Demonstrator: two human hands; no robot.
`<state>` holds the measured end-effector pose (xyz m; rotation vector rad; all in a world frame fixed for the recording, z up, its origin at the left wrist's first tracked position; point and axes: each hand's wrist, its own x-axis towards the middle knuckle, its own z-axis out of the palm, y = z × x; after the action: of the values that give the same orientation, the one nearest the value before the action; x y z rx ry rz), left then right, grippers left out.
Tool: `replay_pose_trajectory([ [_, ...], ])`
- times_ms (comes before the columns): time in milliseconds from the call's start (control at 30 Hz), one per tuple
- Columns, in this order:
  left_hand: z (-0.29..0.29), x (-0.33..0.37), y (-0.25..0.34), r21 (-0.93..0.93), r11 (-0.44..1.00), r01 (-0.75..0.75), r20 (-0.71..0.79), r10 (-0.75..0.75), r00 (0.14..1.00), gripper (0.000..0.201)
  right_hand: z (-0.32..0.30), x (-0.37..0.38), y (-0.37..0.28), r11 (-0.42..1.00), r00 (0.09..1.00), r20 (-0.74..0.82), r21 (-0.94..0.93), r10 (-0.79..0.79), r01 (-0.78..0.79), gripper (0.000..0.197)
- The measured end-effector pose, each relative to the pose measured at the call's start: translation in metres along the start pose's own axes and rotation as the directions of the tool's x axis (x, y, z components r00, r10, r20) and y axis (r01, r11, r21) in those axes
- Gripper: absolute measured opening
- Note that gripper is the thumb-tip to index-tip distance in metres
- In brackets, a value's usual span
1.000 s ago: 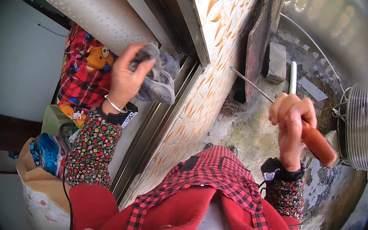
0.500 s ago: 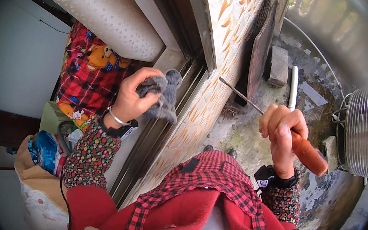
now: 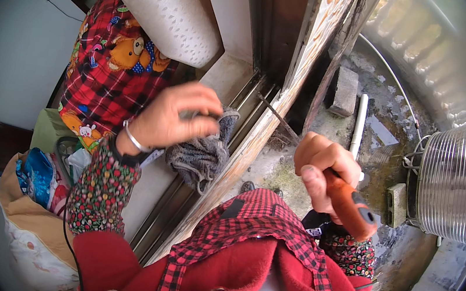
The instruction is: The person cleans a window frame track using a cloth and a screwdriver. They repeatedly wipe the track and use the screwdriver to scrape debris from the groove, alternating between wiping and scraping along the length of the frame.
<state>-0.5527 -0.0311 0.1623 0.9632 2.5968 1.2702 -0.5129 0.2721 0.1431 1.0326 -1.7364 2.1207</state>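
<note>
My right hand (image 3: pixel 324 164) is wrapped round the screwdriver (image 3: pixel 351 208), which has an orange-red handle with dark patches. Its long thin shaft points away to the left, and the tip appears over the metal rails of the sliding window track (image 3: pixel 170 211). A crumpled grey cloth (image 3: pixel 203 158) lies across the sill and the track. Above it hovers my left hand (image 3: pixel 175 115), slightly smeared by motion, fingers spread from the thumb and nothing between them. Part of the cloth is hidden behind that hand.
Left of the sill are a red plaid bedspread (image 3: pixel 112 82), a pale rolled curtain (image 3: pixel 162 9) and a stuffed bag (image 3: pixel 36 231). On the right stand a concrete block (image 3: pixel 345 92), a white pipe (image 3: pixel 359 127) and a ribbed metal drum (image 3: pixel 455 180). A tiled wall edge (image 3: pixel 251 142) divides both sides.
My left hand has let go of the grey cloth, which now rests on the track. My right hand has brought the screwdriver left, its tip now over the rails. The view has shifted.
</note>
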Motion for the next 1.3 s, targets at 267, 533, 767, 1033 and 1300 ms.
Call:
replay_pose_trajectory([
  [267, 0.035, 0.060, -0.059, 0.355, 0.934, 0.023, -0.055, -0.004, 0.998, 0.033, 0.008, 0.013, 0.007, 0.970, 0.990, 0.096, -0.211, -0.103, 0.122, 0.020],
  [533, 0.057, 0.091, -0.069, 0.522, 0.846, 0.108, 0.009, -0.132, 0.991, 0.038, 0.002, 0.003, 0.001, 0.967, 0.996, -0.008, -0.241, -0.088, 0.083, 0.022],
  [767, 0.049, 0.092, -0.075, 0.502, 0.858, 0.111, 0.076, -0.171, 0.982, 0.036, -0.006, -0.012, -0.005, 0.988, 0.993, -0.112, -0.154, -0.034, 0.016, 0.022],
  [1033, 0.053, 0.092, -0.066, 0.541, 0.837, 0.085, 0.013, -0.110, 0.994, 0.033, -0.018, -0.023, -0.015, 0.995, 0.994, -0.104, -0.098, 0.014, -0.025, 0.024],
  [1300, 0.058, 0.100, -0.073, 0.590, 0.807, 0.039, -0.028, -0.027, 0.999, 0.022, -0.026, -0.026, -0.018, 0.998, 0.983, -0.179, -0.051, -0.046, 0.037, 0.023],
])
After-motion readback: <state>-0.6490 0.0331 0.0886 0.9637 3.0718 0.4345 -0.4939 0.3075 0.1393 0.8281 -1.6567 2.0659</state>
